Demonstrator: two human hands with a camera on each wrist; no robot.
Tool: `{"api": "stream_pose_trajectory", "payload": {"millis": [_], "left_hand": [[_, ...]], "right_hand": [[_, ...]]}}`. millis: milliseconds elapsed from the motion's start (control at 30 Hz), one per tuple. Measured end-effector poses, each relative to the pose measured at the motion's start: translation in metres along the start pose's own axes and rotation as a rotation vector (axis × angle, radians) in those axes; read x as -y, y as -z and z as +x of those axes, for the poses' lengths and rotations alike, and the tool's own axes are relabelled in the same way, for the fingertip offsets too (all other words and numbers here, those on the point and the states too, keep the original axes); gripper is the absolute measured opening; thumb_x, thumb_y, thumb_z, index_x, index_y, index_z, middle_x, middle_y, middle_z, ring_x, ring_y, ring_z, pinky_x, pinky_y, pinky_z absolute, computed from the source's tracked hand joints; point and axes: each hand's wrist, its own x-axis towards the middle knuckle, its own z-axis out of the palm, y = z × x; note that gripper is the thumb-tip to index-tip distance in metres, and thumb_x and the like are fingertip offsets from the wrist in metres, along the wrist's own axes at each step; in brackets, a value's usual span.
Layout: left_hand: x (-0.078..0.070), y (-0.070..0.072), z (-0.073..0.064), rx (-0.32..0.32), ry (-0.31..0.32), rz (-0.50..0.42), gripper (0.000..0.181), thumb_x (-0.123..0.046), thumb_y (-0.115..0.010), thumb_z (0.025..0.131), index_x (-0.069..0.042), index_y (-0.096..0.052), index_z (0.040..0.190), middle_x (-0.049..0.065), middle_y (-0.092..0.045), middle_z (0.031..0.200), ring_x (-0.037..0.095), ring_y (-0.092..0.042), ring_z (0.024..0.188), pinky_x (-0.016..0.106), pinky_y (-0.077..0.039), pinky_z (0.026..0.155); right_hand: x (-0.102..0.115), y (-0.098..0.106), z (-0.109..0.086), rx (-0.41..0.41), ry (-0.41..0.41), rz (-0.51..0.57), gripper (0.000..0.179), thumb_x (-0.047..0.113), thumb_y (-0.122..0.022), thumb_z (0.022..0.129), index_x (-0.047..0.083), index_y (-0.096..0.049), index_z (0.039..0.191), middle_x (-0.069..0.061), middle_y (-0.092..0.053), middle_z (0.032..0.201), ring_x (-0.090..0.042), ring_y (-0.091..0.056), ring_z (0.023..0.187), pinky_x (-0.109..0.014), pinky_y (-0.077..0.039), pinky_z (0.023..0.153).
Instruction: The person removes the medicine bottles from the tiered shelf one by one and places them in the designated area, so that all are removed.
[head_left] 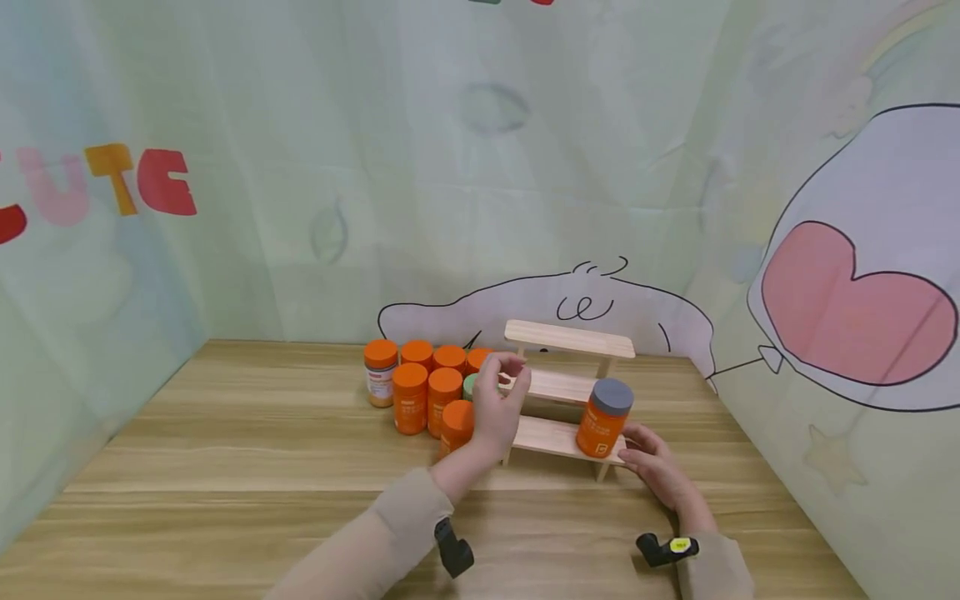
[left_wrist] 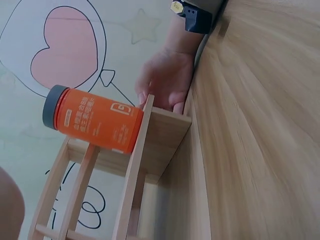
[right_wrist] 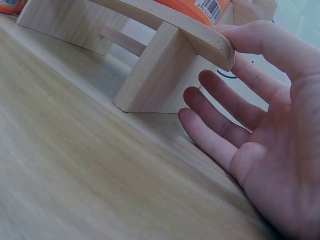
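A three-tier wooden rack [head_left: 555, 434] stands on the table, with an orange jar [head_left: 597, 427] with a grey lid upright on the right of its lowest shelf. My right hand [head_left: 660, 467] pinches that shelf's right end between thumb and forefinger; in the right wrist view its other fingers [right_wrist: 215, 135] spread loosely below the board. My left hand [head_left: 498, 408] is raised at the rack's left side, thumb and fingers curved with a gap between them and nothing held. Beside it, a green-lidded jar [head_left: 469, 386] is mostly hidden. The left wrist view catches only a sliver of that hand.
Several orange-lidded jars [head_left: 410, 400] cluster left of the rack, one of them with a white label [head_left: 380, 379]. Behind the table [head_left: 262, 467] hangs a printed cloth backdrop [head_left: 420, 200], which also runs along the right side.
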Motion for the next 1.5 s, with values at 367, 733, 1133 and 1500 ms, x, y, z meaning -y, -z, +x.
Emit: {"api": "stream_pose_trajectory", "payload": {"millis": [367, 733, 1133, 1500], "left_hand": [[0.002, -0.034, -0.007, 0.263, 0.085, -0.077, 0.038, -0.017, -0.069, 0.090, -0.003, -0.056, 0.122, 0.015, -0.059, 0.118, 0.030, -0.055, 0.109, 0.044, -0.045, 0.092], [0.011, -0.057, -0.016, 0.478, 0.257, -0.025, 0.081, -0.020, -0.083, 0.079, -0.015, -0.040, 0.148, 0.007, -0.047, 0.147, 0.024, -0.047, 0.133, 0.042, -0.042, 0.107], [0.015, -0.067, -0.022, 0.525, 0.269, -0.011, 0.079, -0.015, -0.081, 0.080, -0.010, -0.040, 0.147, 0.010, -0.057, 0.136, 0.023, -0.058, 0.118, 0.036, -0.047, 0.100], [0.018, -0.068, -0.023, 0.514, 0.262, -0.042, 0.072, -0.012, -0.079, 0.082, -0.007, -0.044, 0.145, 0.010, -0.060, 0.131, 0.024, -0.060, 0.115, 0.032, -0.048, 0.098]], "right_hand": [[0.002, 0.000, 0.000, 0.023, 0.012, 0.006, 0.039, 0.001, -0.047, 0.096, 0.033, -0.061, 0.113, 0.017, -0.058, 0.116, -0.003, -0.053, 0.105, -0.020, -0.050, 0.087], [0.000, -0.001, 0.000, -0.001, -0.014, 0.014, 0.038, 0.001, -0.048, 0.096, 0.034, -0.061, 0.110, 0.017, -0.058, 0.113, -0.002, -0.053, 0.103, -0.019, -0.051, 0.086], [0.000, 0.000, 0.000, -0.061, -0.061, -0.004, 0.037, 0.001, -0.049, 0.094, 0.034, -0.060, 0.108, 0.017, -0.057, 0.112, -0.002, -0.051, 0.104, -0.019, -0.051, 0.086], [0.000, 0.001, 0.001, -0.012, -0.028, 0.002, 0.039, 0.000, -0.047, 0.096, 0.034, -0.060, 0.110, 0.017, -0.058, 0.114, -0.002, -0.054, 0.105, -0.019, -0.051, 0.086]]}}
